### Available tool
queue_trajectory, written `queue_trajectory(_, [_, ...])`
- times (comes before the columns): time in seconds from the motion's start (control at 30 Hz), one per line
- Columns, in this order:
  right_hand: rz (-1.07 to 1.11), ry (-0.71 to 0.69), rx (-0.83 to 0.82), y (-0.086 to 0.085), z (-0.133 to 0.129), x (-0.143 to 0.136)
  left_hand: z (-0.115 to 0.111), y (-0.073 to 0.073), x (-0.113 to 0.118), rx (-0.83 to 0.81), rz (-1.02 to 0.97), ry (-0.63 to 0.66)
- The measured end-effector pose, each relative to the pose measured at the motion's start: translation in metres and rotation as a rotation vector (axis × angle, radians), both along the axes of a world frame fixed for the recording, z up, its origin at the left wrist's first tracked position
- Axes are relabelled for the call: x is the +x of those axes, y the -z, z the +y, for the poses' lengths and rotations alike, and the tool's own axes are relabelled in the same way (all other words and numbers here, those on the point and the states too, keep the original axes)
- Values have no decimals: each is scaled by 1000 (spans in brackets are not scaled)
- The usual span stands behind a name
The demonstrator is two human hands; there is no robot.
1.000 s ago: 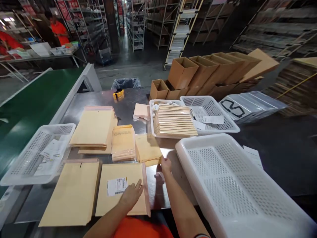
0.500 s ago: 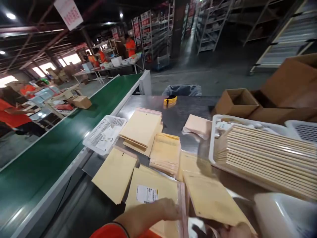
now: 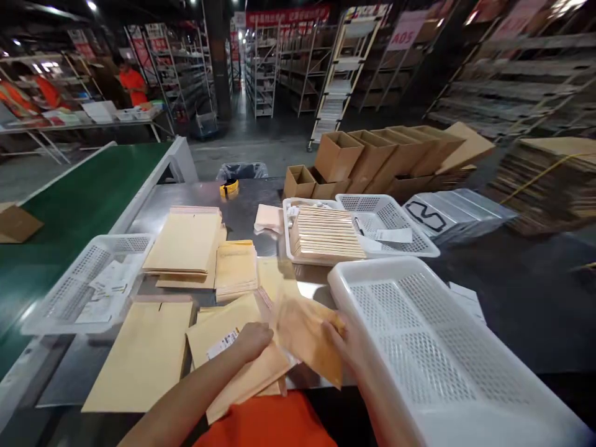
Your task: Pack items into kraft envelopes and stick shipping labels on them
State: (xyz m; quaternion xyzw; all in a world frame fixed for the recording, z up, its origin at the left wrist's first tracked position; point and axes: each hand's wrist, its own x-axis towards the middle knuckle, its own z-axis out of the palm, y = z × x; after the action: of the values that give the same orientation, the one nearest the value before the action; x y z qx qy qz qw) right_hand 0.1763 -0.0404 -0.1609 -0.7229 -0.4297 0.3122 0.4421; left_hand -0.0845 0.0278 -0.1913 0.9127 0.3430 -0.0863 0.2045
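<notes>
My left hand (image 3: 254, 340) is closed on the upper edge of a padded envelope (image 3: 216, 326) that bears a white label (image 3: 223, 343). In my right hand (image 3: 339, 332) is a smaller yellow envelope (image 3: 307, 329), tilted and partly blurred, gripped at its right edge. Its left side lies close to the labelled envelope. Left of my left hand lies a large envelope stack (image 3: 142, 354). Beyond the hands are another large stack (image 3: 184, 242) and a pile of small envelopes (image 3: 236, 267).
A white basket (image 3: 88, 279) with papers stands at the left by the green conveyor (image 3: 97, 177). At the right are a big white basket (image 3: 419, 335), a basket of flat packs (image 3: 287, 239) and cardboard boxes (image 3: 338, 155). People in orange (image 3: 133, 84) are in the background.
The view has swung right. My right hand has raised the yellow envelope beside the labelled one, which is now tilted under my left hand.
</notes>
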Motion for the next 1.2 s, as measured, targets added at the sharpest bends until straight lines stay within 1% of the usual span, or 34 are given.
queue_trajectory(0.07, [50, -212, -25, -15, -3, -4, -4, -11, 0, 27, 3, 62])
queue_trajectory(0.1, [70, -298, -33, -21, -2, -11, -7, -17, 2, 37, -6, 93])
queue_trajectory(0.13, [71, -349, -26, -27, 2, -20, -11, -22, 4, 45, -19, 126])
queue_trajectory(0.17, [59, -364, -6, -32, 6, -31, -14, -29, 8, 49, -35, 159])
queue_trajectory(0.23, [-4, -338, 48, -44, 13, -52, -18, -44, 14, 59, -70, 200])
queue_trajectory(0.27, [-52, -291, 79, -51, 14, -59, -18, -53, 15, 68, -86, 201])
queue_trajectory(0.33, [-142, -132, 148, -65, 10, -65, -15, -73, 11, 93, -117, 164])
queue_trajectory(0.37, [-179, -38, 191, -73, 5, -64, -12, -83, 7, 105, -136, 123])
queue_trajectory(0.4, [-191, 27, 235, -80, -2, -61, -9, -92, 1, 119, -160, 72])
queue_trajectory(0.43, [-162, 32, 271, -86, -10, -59, -7, -101, -5, 134, -194, 20])
queue_trajectory(0.47, [-97, -29, 296, -92, -17, -58, -6, -109, -12, 151, -232, -27])
queue_trajectory(0.53, [16, -225, 321, -101, -27, -61, -7, -122, -21, 186, -319, -71])
queue_trajectory(0.57, [25, -281, 342, -105, -29, -65, -8, -127, -25, 216, -379, -59])
queue_trajectory(0.6, [2, -287, 374, -108, -30, -70, -9, -131, -28, 274, -460, -45])
queue_trajectory(0.63, [-45, -246, 422, -112, -29, -75, -9, -135, -31, 371, -565, -57])
queue_trajectory(0.67, [-94, -194, 470, -116, -28, -78, -8, -137, -35, 506, -691, -124])
queue_trajectory(0.7, [-127, -156, 511, -121, -27, -79, -5, -140, -40, 656, -834, -251])
queue_trajectory(0.73, [-139, -135, 538, -126, -25, -78, 0, -142, -45, 768, -974, -428])
queue_trajectory(0.77, [-135, -127, 550, -130, -24, -75, 6, -144, -51, 784, -1097, -620])
queue_trajectory(0.8, [-122, -119, 544, -133, -22, -70, 13, -146, -57, 662, -1187, -772])
queue_trajectory(0.83, [-102, -111, 524, -135, -20, -64, 19, -149, -62, 422, -1233, -852])
queue_trajectory(0.87, [-73, -100, 497, -136, -17, -58, 24, -150, -66, 131, -1229, -854])
queue_trajectory(0.9, [-41, -86, 468, -135, -12, -53, 27, -152, -68, -132, -1189, -809])
queue_trajectory(0.93, [-10, -66, 436, -132, -7, -48, 28, -154, -69, -313, -1141, -760])
queue_trajectory(0.97, [10, -33, 410, -127, 0, -44, 27, -155, -67, -401, -1105, -722])
queue_trajectory(1.0, [7, 28, 393, -122, 7, -42, 25, -156, -64, -415, -1091, -706])
queue_trajectory(1.03, [-30, 120, 396, -116, 13, -41, 21, -158, -60, -384, -1095, -710])
queue_trajectory(1.07, [-107, 237, 416, -111, 19, -41, 16, -158, -54, -352, -1098, -719])
queue_trajectory(1.13, [-331, 476, 490, -103, 25, -47, 5, -158, -42, -299, -1085, -766])
queue_trajectory(1.17, [-439, 548, 541, -102, 25, -54, 0, -157, -36, -265, -1072, -806])
queue_trajectory(1.2, [-516, 555, 596, -103, 24, -63, -5, -155, -30, -239, -1050, -833])
